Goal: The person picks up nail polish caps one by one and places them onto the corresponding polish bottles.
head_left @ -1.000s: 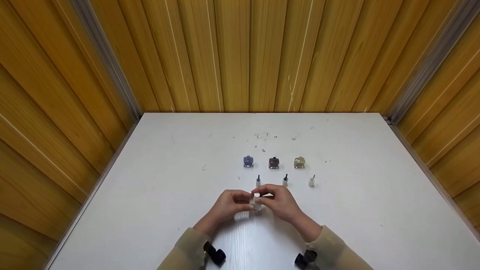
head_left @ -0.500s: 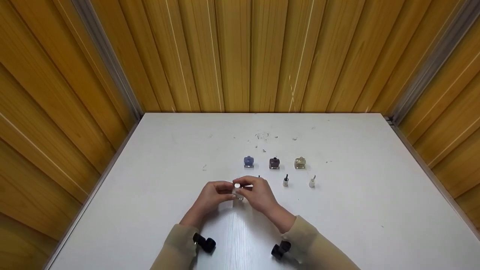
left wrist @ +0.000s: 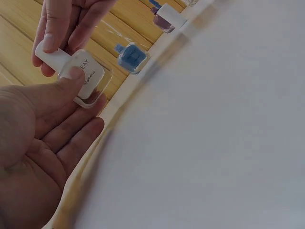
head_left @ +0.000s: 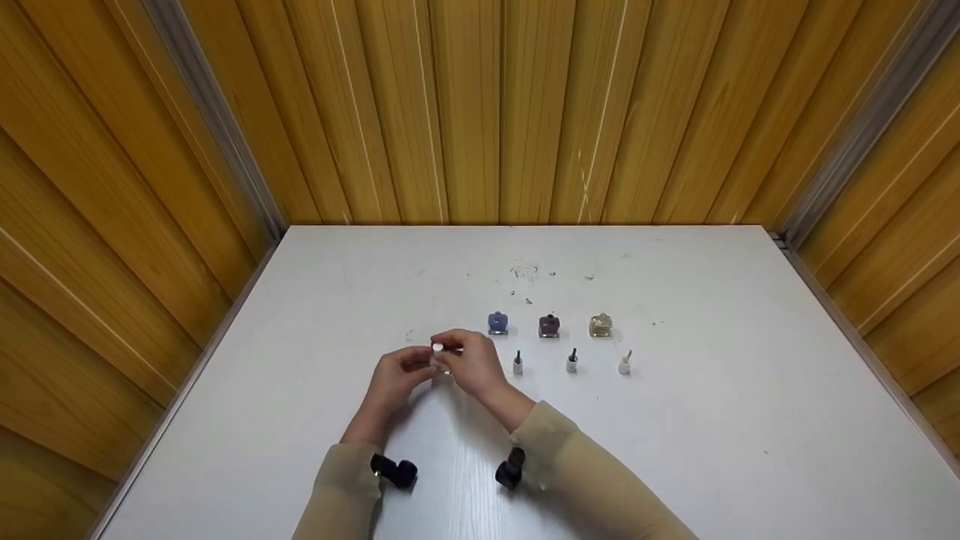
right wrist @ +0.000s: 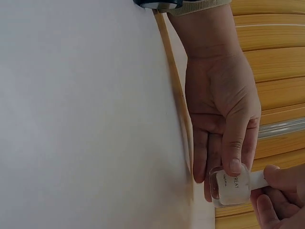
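A clear, labelled bottle (left wrist: 93, 78) is held by the left hand (left wrist: 35, 129), the thumb laid against its front, while its cap (left wrist: 56, 59) is pinched by the right hand (left wrist: 62, 24). Beyond, a blue bottle (left wrist: 133, 59) is seen, and a purple bottle (left wrist: 162, 23) is partly covered by a white brush lid (left wrist: 172, 15). The worktop (left wrist: 205, 119) is backed by wood panelling (left wrist: 119, 29).

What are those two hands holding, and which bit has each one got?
A nail polish bottle. The left hand holds it by its clear body, and the right hand pinches its white cap.
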Demonstrator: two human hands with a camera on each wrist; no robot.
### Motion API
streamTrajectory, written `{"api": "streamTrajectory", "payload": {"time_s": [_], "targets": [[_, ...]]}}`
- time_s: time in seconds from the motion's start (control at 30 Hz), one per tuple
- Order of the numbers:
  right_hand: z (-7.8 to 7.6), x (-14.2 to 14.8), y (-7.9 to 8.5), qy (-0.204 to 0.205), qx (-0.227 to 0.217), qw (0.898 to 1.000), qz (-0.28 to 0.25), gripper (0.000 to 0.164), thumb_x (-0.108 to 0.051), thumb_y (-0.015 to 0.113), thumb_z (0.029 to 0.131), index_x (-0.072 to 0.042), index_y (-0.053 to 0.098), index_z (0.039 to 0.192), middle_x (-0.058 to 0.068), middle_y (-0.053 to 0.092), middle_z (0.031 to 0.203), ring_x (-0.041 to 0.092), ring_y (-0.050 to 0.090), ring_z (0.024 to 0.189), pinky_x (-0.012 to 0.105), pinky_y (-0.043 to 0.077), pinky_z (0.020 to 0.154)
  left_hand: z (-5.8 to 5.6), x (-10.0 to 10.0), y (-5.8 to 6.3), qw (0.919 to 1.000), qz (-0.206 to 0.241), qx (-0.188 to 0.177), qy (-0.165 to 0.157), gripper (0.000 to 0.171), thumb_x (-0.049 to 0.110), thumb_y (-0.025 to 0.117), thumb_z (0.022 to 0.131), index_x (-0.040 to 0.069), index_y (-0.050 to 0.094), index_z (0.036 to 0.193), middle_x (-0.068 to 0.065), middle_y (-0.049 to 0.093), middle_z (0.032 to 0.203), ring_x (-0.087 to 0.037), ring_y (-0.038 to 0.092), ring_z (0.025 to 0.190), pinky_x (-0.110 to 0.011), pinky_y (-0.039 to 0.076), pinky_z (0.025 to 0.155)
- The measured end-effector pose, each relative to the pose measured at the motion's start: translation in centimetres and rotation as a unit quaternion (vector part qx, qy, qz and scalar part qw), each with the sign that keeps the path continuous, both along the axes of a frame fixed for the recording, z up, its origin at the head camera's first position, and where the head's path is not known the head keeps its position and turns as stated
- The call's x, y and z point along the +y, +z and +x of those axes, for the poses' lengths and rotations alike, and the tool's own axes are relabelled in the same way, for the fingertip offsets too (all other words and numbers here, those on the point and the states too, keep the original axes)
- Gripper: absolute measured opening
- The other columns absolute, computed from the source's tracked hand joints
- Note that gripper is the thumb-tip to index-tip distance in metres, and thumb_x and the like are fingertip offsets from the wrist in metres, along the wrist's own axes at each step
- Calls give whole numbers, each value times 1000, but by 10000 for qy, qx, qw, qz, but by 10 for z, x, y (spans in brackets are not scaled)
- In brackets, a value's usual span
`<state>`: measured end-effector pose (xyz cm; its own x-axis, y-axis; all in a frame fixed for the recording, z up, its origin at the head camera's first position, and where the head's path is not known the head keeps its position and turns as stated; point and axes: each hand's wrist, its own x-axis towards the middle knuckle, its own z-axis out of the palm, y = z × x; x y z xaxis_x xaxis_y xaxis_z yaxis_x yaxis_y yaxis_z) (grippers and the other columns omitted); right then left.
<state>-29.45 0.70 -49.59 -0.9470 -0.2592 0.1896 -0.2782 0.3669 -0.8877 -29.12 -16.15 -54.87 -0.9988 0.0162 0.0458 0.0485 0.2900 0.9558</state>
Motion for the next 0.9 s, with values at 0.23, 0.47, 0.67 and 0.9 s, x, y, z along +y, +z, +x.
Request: {"api": "streamTrajectory", "payload": {"time_s": [0.23, 0.47, 0.67, 0.9], "targets": [[-12, -22, -2, 1, 117, 9998, 162, 23, 3, 72, 90, -1, 76, 113, 14, 78, 110, 26, 74, 104, 35, 61, 91, -3, -10, -1, 9975, -458, 113, 535, 32, -1, 74, 91, -3, 72, 123, -20, 73, 124, -32, 70, 115, -40, 59, 97], [-17, -35, -4, -49, 232, 9989, 399, 22, 5, 72, 91, -1, 77, 111, 14, 78, 107, 23, 73, 100, 32, 60, 86, -3, -16, -3, 9942, -762, 309, 696, 32, 2, 74, 92, -1, 72, 124, -18, 75, 120, -28, 71, 107, -38, 58, 93], [-16, -40, -7, -48, 86, 9988, 480, 23, 4, 71, 91, -2, 77, 113, 12, 78, 110, 23, 73, 103, 32, 60, 89, -2, -20, -3, 9911, -1090, 417, 644, 33, 2, 74, 91, -4, 71, 124, -22, 73, 123, -35, 70, 114, -47, 56, 100], [-17, -40, -9, -7, 147, 9985, 530, 25, 5, 70, 92, -1, 76, 116, 14, 77, 113, 24, 72, 107, 34, 59, 93, -2, -23, -3, 9902, -1241, 317, 561, 37, 3, 73, 92, -4, 69, 128, -23, 71, 127, -38, 67, 122, -50, 53, 105]]}}
